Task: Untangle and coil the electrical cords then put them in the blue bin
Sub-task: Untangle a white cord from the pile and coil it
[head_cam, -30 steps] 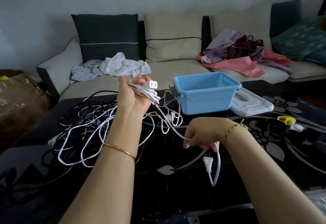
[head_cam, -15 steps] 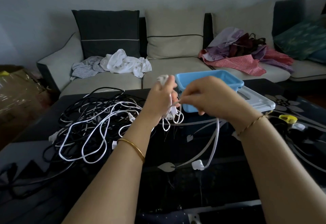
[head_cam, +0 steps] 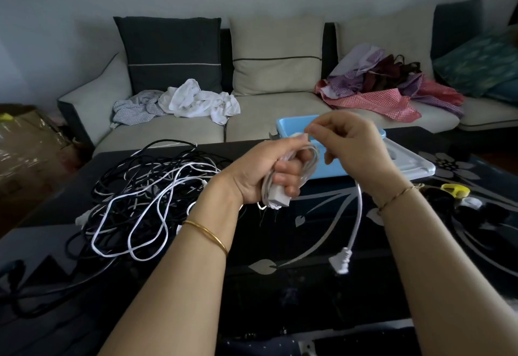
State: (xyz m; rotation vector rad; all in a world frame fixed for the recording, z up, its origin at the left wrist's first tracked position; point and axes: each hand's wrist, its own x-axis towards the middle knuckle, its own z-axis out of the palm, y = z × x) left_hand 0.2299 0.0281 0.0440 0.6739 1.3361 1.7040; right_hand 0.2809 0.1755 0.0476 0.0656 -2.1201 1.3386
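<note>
My left hand [head_cam: 269, 170] grips a bundle of coiled white cord [head_cam: 308, 165], with its socket block [head_cam: 277, 198] sticking out below my fingers. My right hand [head_cam: 350, 142] pinches the same cord just above the bundle. The cord's loose tail hangs down from my right hand, and its white plug [head_cam: 343, 263] dangles over the table. The blue bin [head_cam: 330, 169] stands right behind both hands, mostly hidden by them. A tangled heap of black and white cords [head_cam: 145, 193] lies on the dark table [head_cam: 280, 294] to the left.
A white lid [head_cam: 414, 163] lies right of the bin. A yellow object [head_cam: 455, 189] sits at the table's right. Behind the table runs a sofa [head_cam: 266, 114] with cushions and heaps of clothes. A cardboard box [head_cam: 25, 142] stands at the far left.
My left hand turned over, so the socket block now points down. My right hand rose to the bundle and wound the cord round it, shortening the hanging tail and lifting the plug.
</note>
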